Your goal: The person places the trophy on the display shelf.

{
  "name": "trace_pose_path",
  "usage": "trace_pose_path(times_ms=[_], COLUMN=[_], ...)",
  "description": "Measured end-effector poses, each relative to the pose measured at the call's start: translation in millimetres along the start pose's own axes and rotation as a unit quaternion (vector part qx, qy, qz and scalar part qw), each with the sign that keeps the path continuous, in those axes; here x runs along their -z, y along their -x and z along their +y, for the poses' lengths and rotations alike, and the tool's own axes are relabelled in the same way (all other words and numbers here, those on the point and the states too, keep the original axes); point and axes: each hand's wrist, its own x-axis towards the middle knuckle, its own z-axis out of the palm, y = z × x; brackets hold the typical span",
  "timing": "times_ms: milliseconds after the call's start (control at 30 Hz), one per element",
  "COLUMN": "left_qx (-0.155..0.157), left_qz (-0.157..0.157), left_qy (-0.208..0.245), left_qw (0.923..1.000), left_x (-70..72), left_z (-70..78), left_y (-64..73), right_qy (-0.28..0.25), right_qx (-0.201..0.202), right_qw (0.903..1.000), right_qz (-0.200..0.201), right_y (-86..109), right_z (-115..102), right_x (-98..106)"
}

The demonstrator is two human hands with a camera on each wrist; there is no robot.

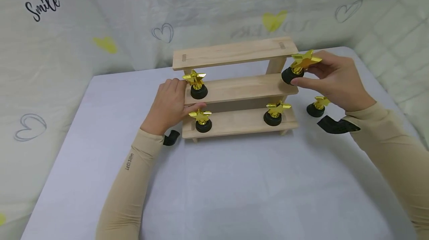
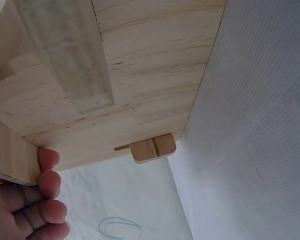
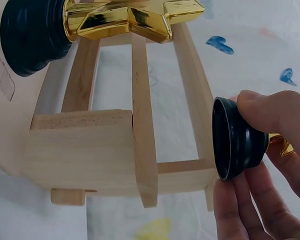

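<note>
A three-tier wooden shelf (image 1: 239,88) stands on the table. My left hand (image 1: 168,102) grips the left end of its middle tier; in the left wrist view the fingertips (image 2: 51,182) curl round the board's edge. My right hand (image 1: 340,79) holds a gold star trophy (image 1: 297,69) by its black base (image 3: 240,140), tilted, at the right end of the middle tier. One star trophy (image 1: 199,91) stands on the left of that tier, near my left fingers. The bottom tier bears another trophy (image 1: 203,124) at left and one (image 1: 273,118) at right.
One more star trophy (image 1: 316,110) stands on the table right of the shelf, partly behind my right hand. The top tier (image 1: 231,51) bears nothing. A printed cloth (image 1: 130,20) hangs behind the white-covered table (image 1: 234,188).
</note>
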Motion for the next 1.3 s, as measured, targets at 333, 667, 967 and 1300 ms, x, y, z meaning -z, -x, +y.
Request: trace_pose_path(times_ms=[333,667,967,1300], left_qx=[0.000,0.001,0.002,0.017], left_qz=[0.004,0.008,0.007,-0.009], left_qy=[-0.006,-0.009,0.001,0.000], left_qw=[1.0000,0.9999,1.0000,0.9998], left_x=[0.7,-0.4,-0.4,-0.1], left_z=[0.6,0.1,0.7,0.7], left_y=[0.4,0.3,-0.1,0.0], right_qy=[0.062,0.177,0.191,0.203], right_qx=[-0.023,-0.049,-0.055,-0.086], right_qw=[0.9978,0.9827,0.9791,0.9743], right_qz=[-0.010,-0.027,-0.043,-0.046], right_y=[-5.3,-8.5,-10.2,-12.4], right_z=[8,14,18,18], right_x=[-10,-17,-19,-21])
